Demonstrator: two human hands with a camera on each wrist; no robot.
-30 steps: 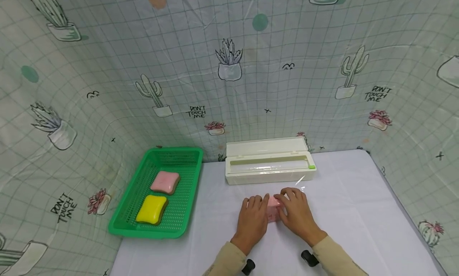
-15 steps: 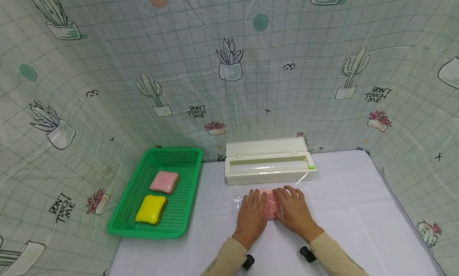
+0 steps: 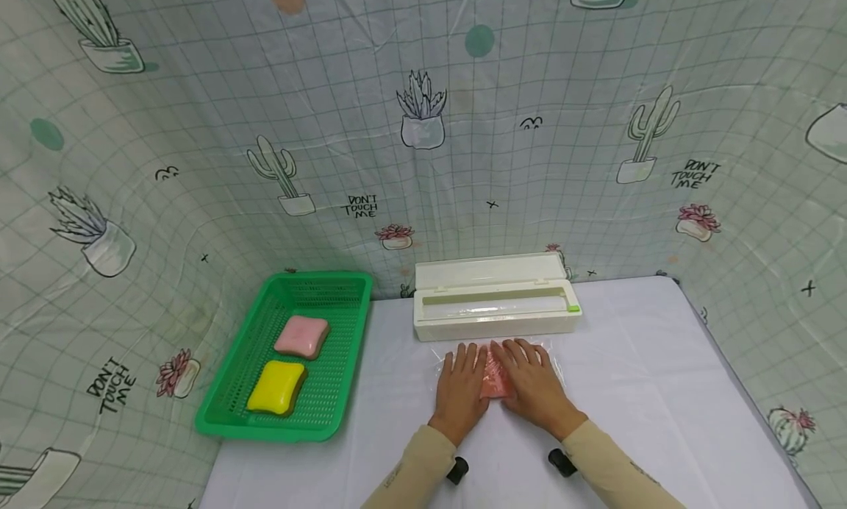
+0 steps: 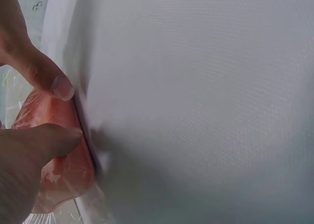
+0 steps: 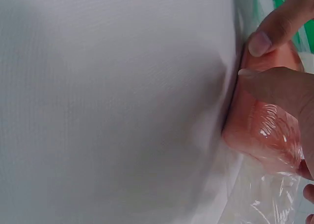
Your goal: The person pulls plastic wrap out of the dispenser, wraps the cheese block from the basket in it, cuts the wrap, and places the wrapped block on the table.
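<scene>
On the table (image 3: 635, 362), our left hand (image 3: 461, 382) and right hand (image 3: 534, 380) hold a pink soap bar (image 3: 495, 378) from both sides, thumbs on its near edge, perhaps so we press its clear film (image 5: 267, 199) snug.

"DON'T TOUCH ME" three times on backdrop (image 3: 456, 174).

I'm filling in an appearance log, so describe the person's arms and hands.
The left hand and right hand are bare. Long beige sleeves reach down to the wrists, each with a dark marking too small to read. A stubby black device, probably the wrist camera, shows beside each cuff.
</scene>
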